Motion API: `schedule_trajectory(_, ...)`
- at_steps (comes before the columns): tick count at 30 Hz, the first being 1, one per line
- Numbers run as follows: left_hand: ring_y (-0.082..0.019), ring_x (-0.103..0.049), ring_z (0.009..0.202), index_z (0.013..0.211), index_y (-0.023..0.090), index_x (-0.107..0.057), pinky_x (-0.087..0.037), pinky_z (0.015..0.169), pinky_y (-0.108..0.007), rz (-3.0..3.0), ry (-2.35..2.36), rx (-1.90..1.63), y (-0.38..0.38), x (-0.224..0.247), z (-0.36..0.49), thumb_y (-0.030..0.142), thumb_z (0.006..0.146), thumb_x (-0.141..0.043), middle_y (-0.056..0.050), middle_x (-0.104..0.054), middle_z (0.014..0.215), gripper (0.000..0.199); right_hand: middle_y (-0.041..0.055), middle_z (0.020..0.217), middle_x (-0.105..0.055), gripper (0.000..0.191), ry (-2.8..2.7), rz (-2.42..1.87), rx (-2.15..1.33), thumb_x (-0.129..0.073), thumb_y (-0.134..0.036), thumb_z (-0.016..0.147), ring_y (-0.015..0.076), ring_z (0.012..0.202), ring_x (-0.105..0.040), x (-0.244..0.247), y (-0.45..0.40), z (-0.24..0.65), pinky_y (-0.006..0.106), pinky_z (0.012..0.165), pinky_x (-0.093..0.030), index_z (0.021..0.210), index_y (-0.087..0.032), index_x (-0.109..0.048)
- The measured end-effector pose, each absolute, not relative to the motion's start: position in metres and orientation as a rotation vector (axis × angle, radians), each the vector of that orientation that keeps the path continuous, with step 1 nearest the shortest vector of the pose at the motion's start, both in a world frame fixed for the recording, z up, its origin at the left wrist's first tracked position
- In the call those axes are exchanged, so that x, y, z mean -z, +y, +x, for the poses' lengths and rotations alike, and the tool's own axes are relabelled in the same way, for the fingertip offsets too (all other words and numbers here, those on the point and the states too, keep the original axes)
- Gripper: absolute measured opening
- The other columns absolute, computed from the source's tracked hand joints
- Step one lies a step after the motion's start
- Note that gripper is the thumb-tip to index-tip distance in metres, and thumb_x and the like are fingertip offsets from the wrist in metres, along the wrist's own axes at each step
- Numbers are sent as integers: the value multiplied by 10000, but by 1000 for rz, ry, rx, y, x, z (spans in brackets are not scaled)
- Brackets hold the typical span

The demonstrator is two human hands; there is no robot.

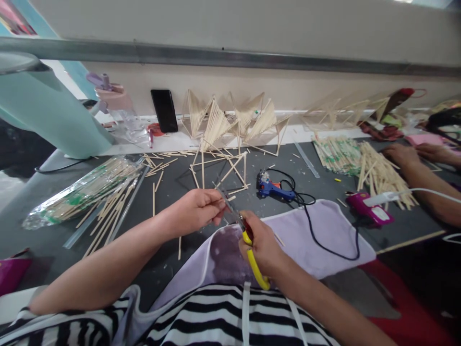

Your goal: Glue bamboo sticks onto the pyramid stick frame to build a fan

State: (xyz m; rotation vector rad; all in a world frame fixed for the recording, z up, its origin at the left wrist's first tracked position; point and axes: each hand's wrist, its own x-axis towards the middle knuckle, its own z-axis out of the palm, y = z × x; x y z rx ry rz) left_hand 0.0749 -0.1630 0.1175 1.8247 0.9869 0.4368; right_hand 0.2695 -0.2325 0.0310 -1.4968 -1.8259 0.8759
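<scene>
My right hand (262, 242) is wrapped around yellow-handled scissors (256, 264), their metal blades pointing up and left. Close to the blade tips is my left hand (196, 211), its thumb and fingers pinched together. Whatever lies between those fingertips is too small and blurred to make out. Just beyond both hands, a frame of thin wooden sticks (202, 168) stands on the dark grey table (173, 185). A loose wooden stick (179, 247) lies below my left wrist. Under my right hand, a lilac cloth (302, 230) covers the table edge and my lap.
A blue glue gun (275, 190) with a black cord lies right of centre. Behind stand fan-shaped stick models (216, 120) and a phone (164, 110). Bagged sticks (82, 192) lie left; a stick pile (382, 173), magenta power adapter (370, 209) and another person's hands (401, 156) are right.
</scene>
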Motion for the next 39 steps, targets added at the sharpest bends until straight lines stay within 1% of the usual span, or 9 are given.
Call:
schedule_trajectory(3, -55, -399, 473, 586, 137, -555, -324, 469, -184, 1818, 1013, -501, -164, -119, 76, 272, 901, -469, 28, -506, 589, 353, -45, 735, -489, 437, -1827, -1509, -902, -475, -71, 609, 104, 622, -441, -40, -234, 270, 207, 565, -353, 1018, -214, -529)
schedule_trajectory(7, -72, -504, 550, 592, 144, -561, -390, 548, -180, 1997, 1049, -646, -167, -114, 77, 216, 891, -466, 11, -571, 616, 323, -47, 723, -487, 432, -1848, -1526, -897, -468, -62, 607, 104, 621, -438, -50, -235, 270, 208, 572, -350, 1011, -208, -520)
schedule_trajectory(12, -91, -535, 583, 637, 165, -515, -387, 576, -195, 2431, 1086, -701, -168, -99, 76, 197, 923, -407, 3, -561, 606, 307, -56, 681, -473, 319, -1837, -1611, -950, -465, -98, 647, 105, 588, -424, -49, -236, 268, 214, 550, -321, 944, -209, -501)
schedule_trajectory(16, -164, -603, 677, 816, 161, -572, -422, 615, -260, 2695, 1227, -526, -170, -90, 76, 126, 890, -375, -45, -631, 728, 213, -48, 694, -490, 268, -1853, -1685, -948, -483, -141, 675, 117, 602, -430, -48, -234, 267, 227, 565, -318, 932, -215, -487)
schedule_trajectory(21, -195, -628, 714, 969, 160, -575, -447, 619, -282, 2736, 1332, -365, -175, -91, 79, 99, 855, -375, -66, -653, 789, 238, -53, 658, -482, 246, -1872, -1670, -912, -480, -145, 680, 116, 577, -416, -46, -233, 269, 226, 552, -308, 913, -223, -490)
schedule_trajectory(25, -163, -602, 668, 864, 166, -579, -437, 617, -255, 2672, 1282, -536, -177, -93, 81, 149, 895, -384, -45, -628, 721, 198, -76, 608, -420, 356, -1828, -1559, -951, -484, -107, 592, 97, 525, -382, -41, -233, 269, 206, 503, -291, 929, -220, -488)
schedule_trajectory(30, -96, -539, 568, 659, 169, -543, -414, 578, -194, 2174, 1110, -634, -174, -107, 81, 217, 924, -414, 3, -595, 619, 299, -73, 623, -420, 361, -1774, -1541, -986, -474, -97, 595, 92, 536, -388, -39, -238, 267, 196, 497, -294, 934, -222, -485)
schedule_trajectory(34, -73, -464, 484, 621, 158, -568, -371, 510, -180, 1908, 1075, -530, -174, -117, 79, 204, 895, -457, 38, -553, 546, 299, -65, 662, -453, 382, -1798, -1586, -977, -477, -115, 627, 99, 556, -408, -44, -243, 267, 201, 514, -314, 993, -222, -487)
schedule_trajectory(39, -82, -526, 557, 657, 152, -589, -389, 564, -182, 2008, 1093, -646, -176, -113, 80, 187, 885, -469, 26, -589, 599, 260, -48, 697, -481, 375, -1858, -1659, -944, -478, -135, 660, 117, 599, -444, -55, -244, 270, 221, 562, -333, 1025, -219, -494)
